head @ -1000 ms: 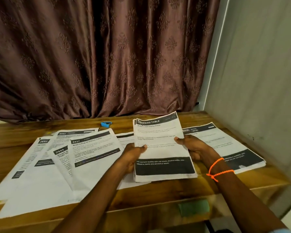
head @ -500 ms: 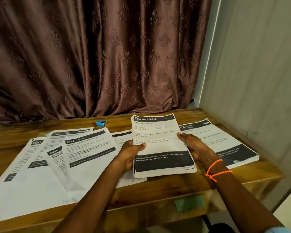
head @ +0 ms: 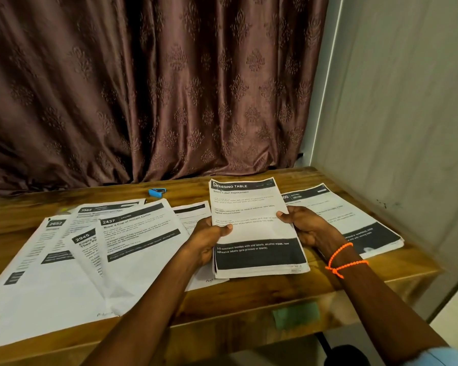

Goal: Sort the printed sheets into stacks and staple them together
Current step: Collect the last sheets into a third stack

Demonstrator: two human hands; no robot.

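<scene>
Sheets headed "Dressing Table" [head: 254,228] form a small gathered stack held just above the desk [head: 249,299], the left hand [head: 209,240] gripping its left edge and the right hand [head: 306,228] its right edge, thumbs on top. One stack [head: 354,217] already lies squared at the right. Loose fanned pages [head: 90,249] on the left look unsorted. The blue stapler [head: 157,192] sits untouched near the curtain [head: 143,88], so by my reading sorting is partway and no stapling is evident yet
</scene>
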